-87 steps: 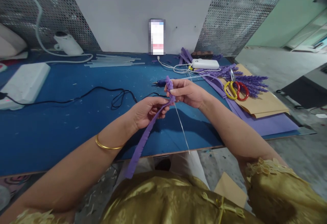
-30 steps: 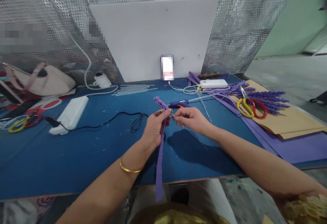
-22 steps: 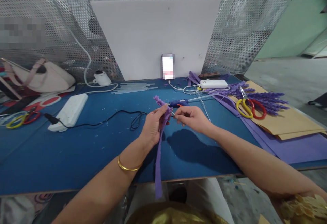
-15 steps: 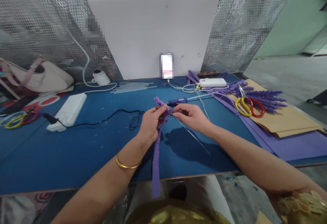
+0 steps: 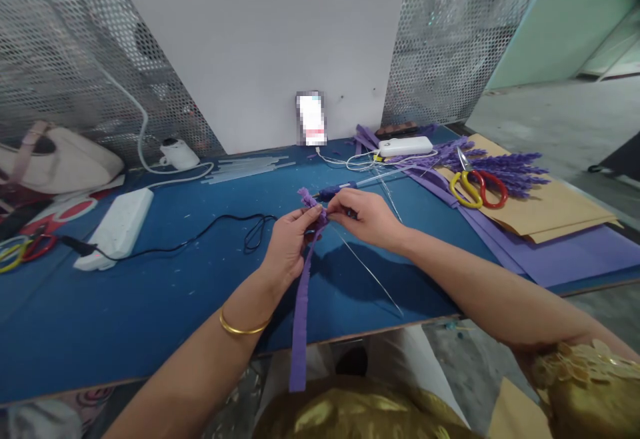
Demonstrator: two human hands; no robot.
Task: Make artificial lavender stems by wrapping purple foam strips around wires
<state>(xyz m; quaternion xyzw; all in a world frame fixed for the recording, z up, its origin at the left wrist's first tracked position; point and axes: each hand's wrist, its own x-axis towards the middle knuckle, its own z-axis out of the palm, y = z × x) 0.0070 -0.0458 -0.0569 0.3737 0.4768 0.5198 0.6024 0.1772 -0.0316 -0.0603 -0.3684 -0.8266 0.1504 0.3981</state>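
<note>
In the head view, my left hand (image 5: 289,240) is closed around a small purple paper flower spike (image 5: 305,195), its ruffled tip poking out above the thumb. A long purple paper strip (image 5: 300,319) hangs from it past the table's front edge. My right hand (image 5: 367,217) pinches at the flower's base, where a thin wire stem (image 5: 370,271) slants down to the right. The fingertips hide the exact grip point. Just behind my hands lies a blue glue gun (image 5: 337,190) with a clear glue stick (image 5: 385,176) in its back end.
On the right are scissors (image 5: 480,189), purple flower spikes (image 5: 520,167), brown paper (image 5: 560,215) and purple sheets (image 5: 585,259). A power bank (image 5: 405,146) and phone (image 5: 312,119) stand at the back. Left: glue sticks (image 5: 245,167), power strip (image 5: 120,225), black cable (image 5: 200,235), second scissors (image 5: 37,245).
The camera view has shifted, so the table things sit further left in the picture. My right fingers have moved in against the flower's base. The left hand keeps its hold.
</note>
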